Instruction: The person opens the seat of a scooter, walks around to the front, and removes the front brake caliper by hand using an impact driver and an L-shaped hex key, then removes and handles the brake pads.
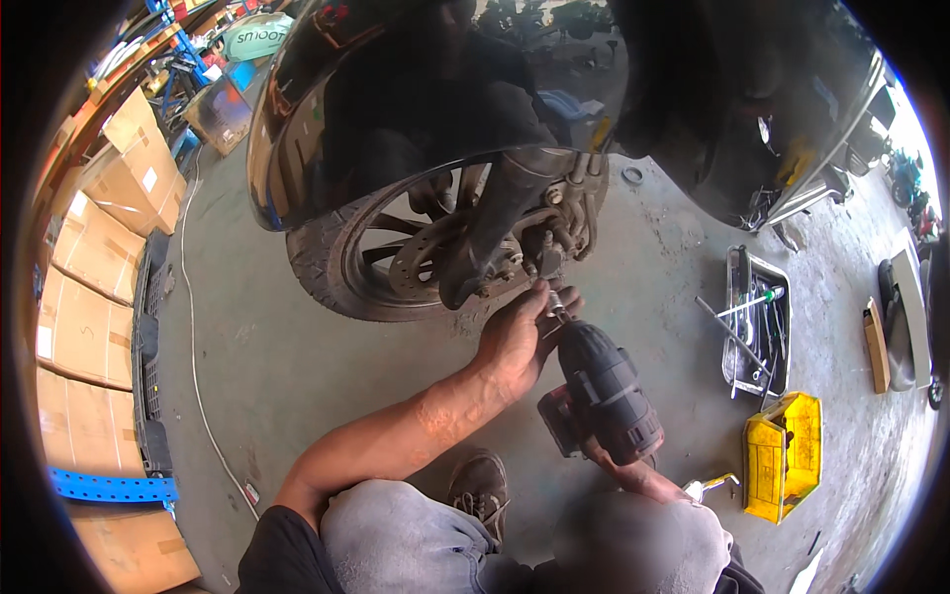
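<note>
A black cordless impact driver [606, 386] points up and away from me toward a motorcycle's wheel [341, 252]. My right hand [606, 459] is closed under it at the grip, mostly hidden behind the tool body. At the driver's nose, my left hand [513, 339] pinches the silver bit [558, 307] between thumb and fingers. Just beyond the fingertips are the brake caliper [549, 259] and the lower end of the fork leg [500, 218]. Whether the bit's tip touches a bolt there is hidden by my fingers. A brake disc [401, 265] sits inside the wheel.
Glossy black bodywork [426, 89] overhangs the wheel. To the right lie a metal tray [729, 366] of hand tools and a yellow bin [754, 470]. Cardboard boxes [89, 322] line the left side, with a white cable [193, 337] along the floor. My shoe [478, 487] is below my left forearm.
</note>
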Motion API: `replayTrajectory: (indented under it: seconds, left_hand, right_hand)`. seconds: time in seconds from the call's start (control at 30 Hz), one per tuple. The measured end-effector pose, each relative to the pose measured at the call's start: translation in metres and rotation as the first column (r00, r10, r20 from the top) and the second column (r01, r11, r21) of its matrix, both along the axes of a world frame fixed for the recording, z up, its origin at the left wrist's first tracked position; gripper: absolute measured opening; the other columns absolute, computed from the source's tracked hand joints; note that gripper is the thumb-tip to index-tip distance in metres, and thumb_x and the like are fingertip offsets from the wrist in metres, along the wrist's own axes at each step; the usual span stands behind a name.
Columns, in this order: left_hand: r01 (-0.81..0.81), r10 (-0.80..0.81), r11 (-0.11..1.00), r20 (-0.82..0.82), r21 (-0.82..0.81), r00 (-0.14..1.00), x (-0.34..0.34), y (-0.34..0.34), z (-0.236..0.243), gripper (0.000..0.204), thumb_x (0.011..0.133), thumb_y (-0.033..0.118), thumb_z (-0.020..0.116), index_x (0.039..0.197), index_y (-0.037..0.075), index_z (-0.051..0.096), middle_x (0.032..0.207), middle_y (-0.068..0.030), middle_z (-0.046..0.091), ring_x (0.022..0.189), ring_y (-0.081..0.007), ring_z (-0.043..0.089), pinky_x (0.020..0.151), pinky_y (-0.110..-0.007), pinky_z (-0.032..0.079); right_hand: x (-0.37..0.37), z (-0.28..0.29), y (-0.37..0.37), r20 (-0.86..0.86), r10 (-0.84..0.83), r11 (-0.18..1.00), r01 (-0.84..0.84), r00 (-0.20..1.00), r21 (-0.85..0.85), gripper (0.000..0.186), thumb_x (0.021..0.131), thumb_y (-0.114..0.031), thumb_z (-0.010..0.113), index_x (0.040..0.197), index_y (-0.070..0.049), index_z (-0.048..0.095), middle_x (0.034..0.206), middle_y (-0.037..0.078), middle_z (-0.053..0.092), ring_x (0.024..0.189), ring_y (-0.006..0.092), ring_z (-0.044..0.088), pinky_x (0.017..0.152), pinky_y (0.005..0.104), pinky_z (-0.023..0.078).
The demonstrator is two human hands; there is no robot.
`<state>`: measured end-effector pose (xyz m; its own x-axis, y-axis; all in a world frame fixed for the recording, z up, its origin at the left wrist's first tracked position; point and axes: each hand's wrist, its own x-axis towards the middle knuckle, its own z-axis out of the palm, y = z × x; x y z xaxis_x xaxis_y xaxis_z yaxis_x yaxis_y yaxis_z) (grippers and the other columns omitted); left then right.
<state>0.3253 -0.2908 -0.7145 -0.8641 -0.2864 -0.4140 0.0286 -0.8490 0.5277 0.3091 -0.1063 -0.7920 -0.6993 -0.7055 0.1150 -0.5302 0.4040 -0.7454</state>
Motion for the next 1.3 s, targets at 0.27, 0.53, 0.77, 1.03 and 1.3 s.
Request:
replayTrajectory:
  seconds: [0.27,0.53,0.77,1.03,1.3]
  left_hand:
    - [0.003,-0.002,0.999,0.042,-0.034,0.999,0.009,-0.011,0.008,0.044,0.097,0.031,0.049,0.126,-0.001,0.040,0.115,-0.0113,0.053,0.111,-0.0246,0.053,0.101,-0.040,0.042]
    - [0.201,-0.195,0.975,0.079,-0.089,0.978,0.017,-0.021,0.005,0.045,0.093,0.034,0.056,0.126,0.005,0.046,0.119,-0.0106,0.057,0.113,-0.0219,0.053,0.101,-0.042,0.040]
    - [0.165,-0.169,0.985,-0.105,-0.040,0.980,0.013,-0.027,-0.002,0.037,0.097,0.032,0.050,0.123,0.007,0.050,0.120,-0.0076,0.060,0.104,-0.0159,0.058,0.091,-0.034,0.048]
    - [-0.016,0.022,0.988,0.037,-0.153,0.999,0.011,-0.030,-0.009,0.046,0.085,0.033,0.069,0.118,0.005,0.052,0.109,-0.0058,0.059,0.099,-0.0173,0.056,0.083,-0.037,0.050]
    - [-0.056,0.052,0.993,-0.037,-0.101,0.998,0.017,-0.034,-0.010,0.041,0.086,0.033,0.069,0.112,0.003,0.058,0.104,-0.0055,0.060,0.096,-0.0156,0.057,0.084,-0.034,0.050]
  right_hand:
    - [0.001,-0.007,-0.014,0.146,0.098,0.992,-0.086,0.984,-0.088,0.035,0.087,-0.026,0.061,0.116,-0.007,0.053,0.089,0.010,0.060,0.079,0.0212,0.060,0.070,0.0357,0.048]
    - [-0.006,0.006,-0.021,0.176,0.125,0.990,-0.110,0.976,-0.091,0.037,0.089,-0.023,0.058,0.121,-0.007,0.050,0.099,0.010,0.060,0.088,0.0214,0.060,0.077,0.0360,0.049]
    - [-0.010,0.026,-0.041,0.167,0.159,0.979,-0.134,0.973,-0.156,0.038,0.091,-0.020,0.056,0.126,-0.007,0.048,0.108,0.011,0.059,0.096,0.0216,0.060,0.082,0.0362,0.049]
    - [0.006,-0.028,-0.045,-0.806,0.559,0.812,0.325,-0.196,0.485,0.042,0.093,-0.017,0.053,0.133,-0.006,0.044,0.122,0.010,0.054,0.105,0.0181,0.057,0.085,0.0313,0.050]
    - [0.009,0.001,-0.054,-0.408,0.642,0.766,0.565,-0.649,0.306,0.039,0.092,-0.019,0.057,0.128,-0.005,0.047,0.110,0.008,0.058,0.091,0.0122,0.057,0.074,0.0257,0.049]
